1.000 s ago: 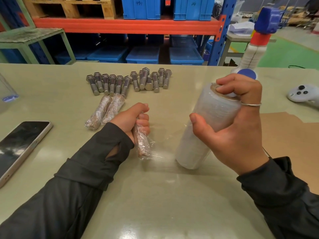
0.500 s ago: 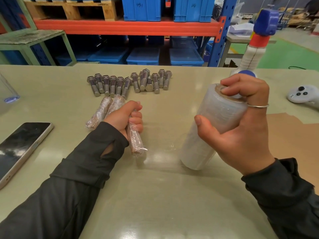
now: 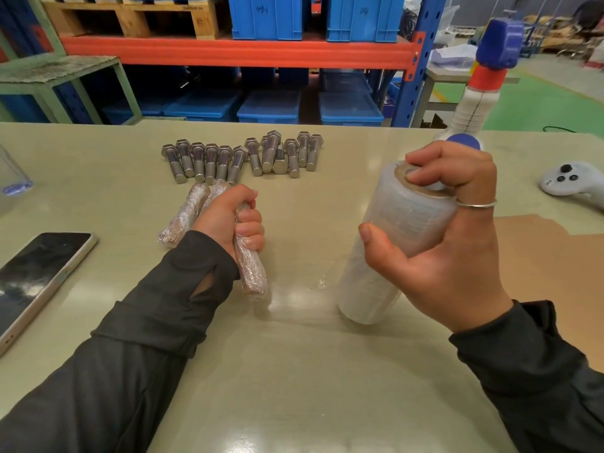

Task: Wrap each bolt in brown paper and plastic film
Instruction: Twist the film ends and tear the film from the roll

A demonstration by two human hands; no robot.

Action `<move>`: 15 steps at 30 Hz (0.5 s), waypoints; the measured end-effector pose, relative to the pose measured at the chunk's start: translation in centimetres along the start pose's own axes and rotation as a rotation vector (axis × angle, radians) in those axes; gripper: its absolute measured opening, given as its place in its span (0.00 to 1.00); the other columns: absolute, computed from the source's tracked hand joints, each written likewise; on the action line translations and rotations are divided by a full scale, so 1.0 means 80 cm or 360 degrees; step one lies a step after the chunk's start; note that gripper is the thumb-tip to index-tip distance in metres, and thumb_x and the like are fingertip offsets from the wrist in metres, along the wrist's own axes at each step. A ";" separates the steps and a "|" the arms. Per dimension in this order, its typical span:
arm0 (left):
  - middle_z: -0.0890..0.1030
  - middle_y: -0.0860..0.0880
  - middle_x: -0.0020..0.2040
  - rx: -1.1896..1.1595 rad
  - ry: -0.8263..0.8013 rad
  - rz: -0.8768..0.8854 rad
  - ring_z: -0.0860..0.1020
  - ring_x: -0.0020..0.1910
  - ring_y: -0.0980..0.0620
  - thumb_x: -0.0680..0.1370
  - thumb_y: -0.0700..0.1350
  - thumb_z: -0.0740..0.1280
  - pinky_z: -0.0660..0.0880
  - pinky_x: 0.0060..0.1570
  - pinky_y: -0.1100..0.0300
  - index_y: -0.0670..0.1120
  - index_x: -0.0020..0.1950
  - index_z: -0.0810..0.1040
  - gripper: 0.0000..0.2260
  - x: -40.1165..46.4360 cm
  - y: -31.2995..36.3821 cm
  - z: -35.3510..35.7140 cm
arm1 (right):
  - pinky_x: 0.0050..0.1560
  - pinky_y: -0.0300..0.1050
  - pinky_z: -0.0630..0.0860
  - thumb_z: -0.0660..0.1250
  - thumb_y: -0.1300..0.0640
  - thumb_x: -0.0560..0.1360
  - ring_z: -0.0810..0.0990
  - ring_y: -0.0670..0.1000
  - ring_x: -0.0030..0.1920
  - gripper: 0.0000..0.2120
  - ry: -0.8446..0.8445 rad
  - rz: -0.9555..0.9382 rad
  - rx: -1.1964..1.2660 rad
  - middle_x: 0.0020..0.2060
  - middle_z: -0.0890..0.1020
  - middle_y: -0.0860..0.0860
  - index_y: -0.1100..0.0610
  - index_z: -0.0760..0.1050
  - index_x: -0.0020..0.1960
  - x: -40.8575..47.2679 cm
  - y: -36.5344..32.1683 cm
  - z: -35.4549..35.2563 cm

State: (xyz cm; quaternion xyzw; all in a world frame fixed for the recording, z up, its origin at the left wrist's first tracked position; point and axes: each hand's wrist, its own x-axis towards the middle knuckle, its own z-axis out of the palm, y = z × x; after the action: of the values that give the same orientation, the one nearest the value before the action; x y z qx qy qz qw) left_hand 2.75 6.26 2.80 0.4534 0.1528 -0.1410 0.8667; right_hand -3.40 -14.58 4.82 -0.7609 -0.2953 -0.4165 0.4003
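Left hand (image 3: pixel 228 220) fisted round a wrapped bolt (image 3: pixel 251 273), its lower end on the table (image 3: pixel 294 371). Right hand (image 3: pixel 447 243) grips the film roll (image 3: pixel 389 243), tilted, fingers hooked into its core. Bare bolts (image 3: pixel 242 156) in a row behind; brown paper (image 3: pixel 549 256) lies right. Handwriting on the blue crates (image 3: pixel 268 14) is unreadable.

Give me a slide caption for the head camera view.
Left hand grips a wrapped bolt while right hand holds the film roll.
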 end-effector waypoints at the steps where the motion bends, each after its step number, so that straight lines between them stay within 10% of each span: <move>1: 0.61 0.55 0.18 -0.0010 0.0004 0.0002 0.59 0.13 0.60 0.78 0.45 0.58 0.55 0.15 0.73 0.47 0.32 0.63 0.14 0.000 0.001 0.000 | 0.58 0.35 0.66 0.69 0.56 0.66 0.68 0.47 0.55 0.21 -0.0004 -0.0002 -0.0004 0.51 0.67 0.57 0.58 0.62 0.52 0.000 0.000 0.000; 15: 0.60 0.55 0.18 0.0438 -0.0075 0.0147 0.57 0.13 0.58 0.78 0.44 0.56 0.57 0.17 0.74 0.47 0.34 0.62 0.13 -0.008 0.005 0.005 | 0.57 0.33 0.66 0.70 0.55 0.66 0.69 0.45 0.55 0.20 -0.0257 -0.0022 0.0047 0.53 0.67 0.53 0.54 0.65 0.53 -0.002 0.003 -0.005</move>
State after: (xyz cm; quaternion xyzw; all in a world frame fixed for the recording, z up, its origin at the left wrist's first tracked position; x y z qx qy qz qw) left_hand 2.35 6.24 3.60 0.5711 0.0905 -0.1313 0.8053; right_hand -3.43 -15.06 4.69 -0.7839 -0.3381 -0.3522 0.3836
